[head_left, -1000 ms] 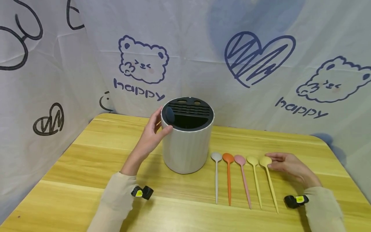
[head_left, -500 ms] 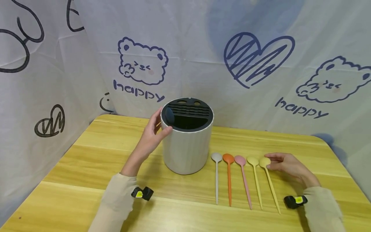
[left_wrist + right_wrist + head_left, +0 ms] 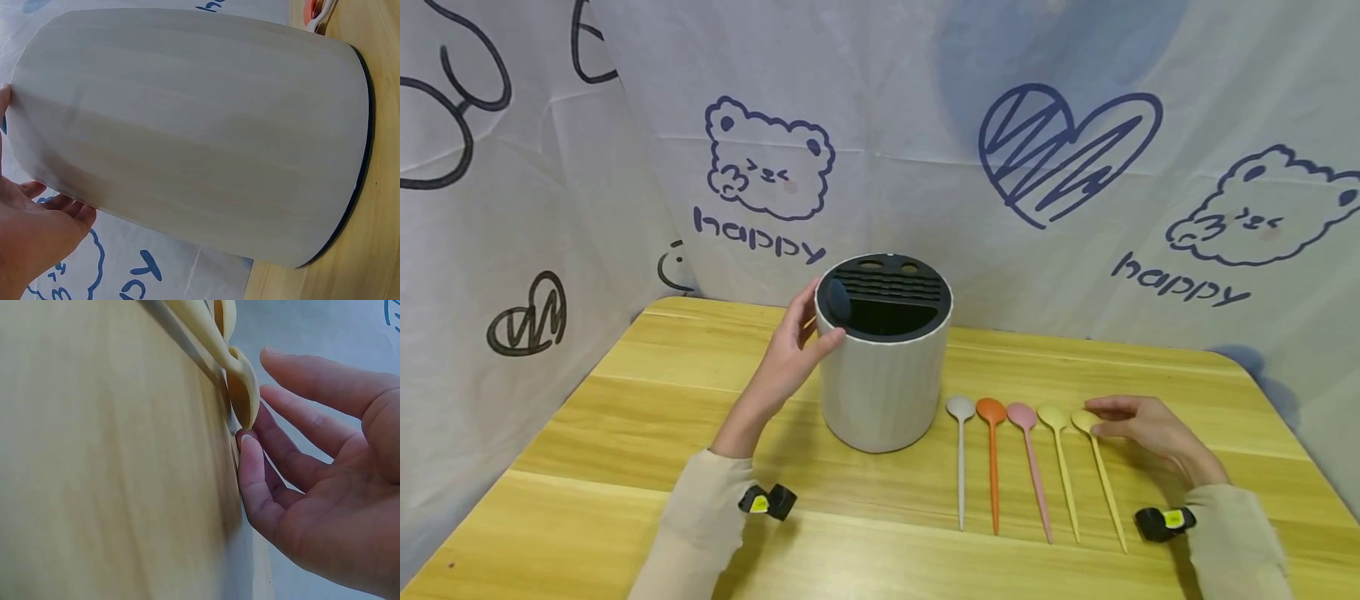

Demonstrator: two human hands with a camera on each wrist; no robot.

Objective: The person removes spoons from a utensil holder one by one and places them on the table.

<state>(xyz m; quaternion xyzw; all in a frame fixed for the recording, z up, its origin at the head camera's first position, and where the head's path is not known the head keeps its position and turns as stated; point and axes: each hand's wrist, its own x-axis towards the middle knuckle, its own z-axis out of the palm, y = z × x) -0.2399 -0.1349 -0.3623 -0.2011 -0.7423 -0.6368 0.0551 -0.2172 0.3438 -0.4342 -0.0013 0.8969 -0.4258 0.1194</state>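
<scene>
A pale cylindrical holder (image 3: 880, 392) with a slotted black top stands upright on the table. My left hand (image 3: 786, 350) holds its upper left side, thumb in front and fingers behind; in the left wrist view the fingers touch its wall (image 3: 200, 131). A dark blue rounded piece (image 3: 838, 300) sits at the left of its opening. My right hand (image 3: 1157, 433) is beside the bowl of the rightmost yellow spoon (image 3: 1107, 483), its fingertips touching or close to the edge. In the right wrist view, the thumb stands apart from that spoon bowl (image 3: 244, 394).
Left of that spoon lie another yellow spoon (image 3: 1063, 467), a pink spoon (image 3: 1032, 462), an orange spoon (image 3: 992, 458) and a grey-white spoon (image 3: 960, 458). The wooden table (image 3: 625, 433) meets a printed cloth (image 3: 925, 200) at the back and left.
The rightmost yellow spoon has shifted slightly, its handle end a little to the right, and its bowl looks flatter from above. Both hands have stayed almost in place.
</scene>
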